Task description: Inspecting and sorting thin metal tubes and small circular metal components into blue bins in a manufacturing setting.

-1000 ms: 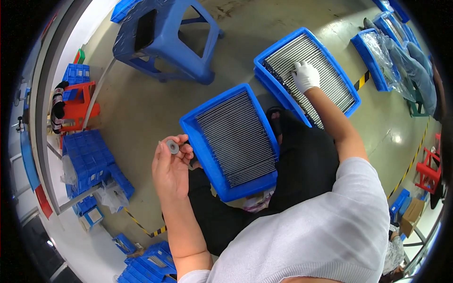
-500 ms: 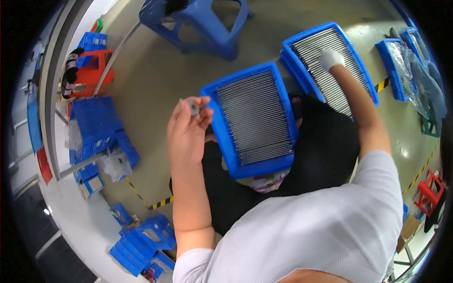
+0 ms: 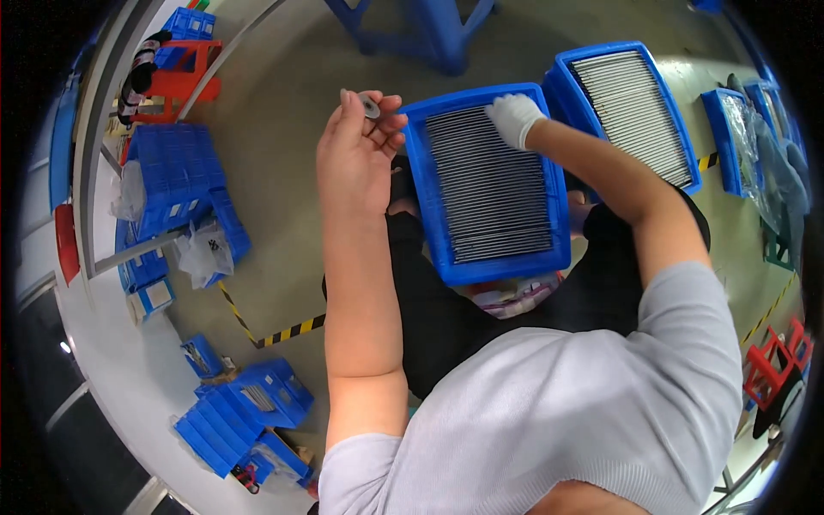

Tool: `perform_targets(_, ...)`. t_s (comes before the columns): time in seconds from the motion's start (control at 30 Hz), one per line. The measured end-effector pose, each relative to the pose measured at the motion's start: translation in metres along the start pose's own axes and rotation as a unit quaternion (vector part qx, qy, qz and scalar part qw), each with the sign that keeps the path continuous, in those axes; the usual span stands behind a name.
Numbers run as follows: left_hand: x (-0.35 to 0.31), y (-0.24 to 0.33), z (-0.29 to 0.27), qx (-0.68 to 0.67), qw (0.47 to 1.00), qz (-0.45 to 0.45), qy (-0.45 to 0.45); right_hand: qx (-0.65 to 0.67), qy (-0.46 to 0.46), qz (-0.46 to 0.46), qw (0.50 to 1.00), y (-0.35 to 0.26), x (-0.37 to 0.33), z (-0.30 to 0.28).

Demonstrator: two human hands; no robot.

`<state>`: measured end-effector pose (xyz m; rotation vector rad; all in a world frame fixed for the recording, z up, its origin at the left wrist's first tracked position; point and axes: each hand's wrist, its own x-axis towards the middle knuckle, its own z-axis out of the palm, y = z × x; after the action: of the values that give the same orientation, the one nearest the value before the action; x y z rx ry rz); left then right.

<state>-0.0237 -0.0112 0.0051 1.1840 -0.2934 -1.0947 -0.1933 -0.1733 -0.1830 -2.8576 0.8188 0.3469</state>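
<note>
My bare left hand (image 3: 360, 153) is raised beside the near blue bin (image 3: 500, 273), at its upper left corner. Its fingers are curled round a small grey round piece (image 3: 370, 106) with a dark centre. Rows of thin metal rods (image 3: 485, 189) lie side by side in this bin. Over the rods' far end is my right hand (image 3: 517, 122), in a white glove. Its fingers are drawn together, and anything in them is hidden. A second blue bin (image 3: 564, 99) to the right holds more metal rods (image 3: 631, 94).
A blue stool (image 3: 438, 39) stands at the far side. Stacked blue crates (image 3: 176, 163) and a red stool (image 3: 184, 81) are at the left. More blue bins (image 3: 227, 429) sit at the lower left. Black-and-yellow tape (image 3: 292, 331) marks the floor.
My right hand has moved left from the second bin to the far end of the near bin. My left hand still holds the round piece. The whole view has shifted.
</note>
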Motion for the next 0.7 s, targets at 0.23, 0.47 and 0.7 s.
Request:
perform_targets(0.23,-0.013,0.008,-0.010,-0.003,1.000,0.006,-0.012,-0.073,0.005,0.077,0.994,-0.014,0.000,0.074)
perform_targets(0.47,-0.017,0.013,-0.020,-0.006,1.000,0.024,-0.003,-0.101,0.119,0.057,0.986,-0.017,0.022,0.084)
perform_targets(0.7,-0.020,0.017,-0.019,-0.017,0.999,0.032,-0.002,-0.101,0.050,-0.128,0.985,-0.077,0.054,0.071)
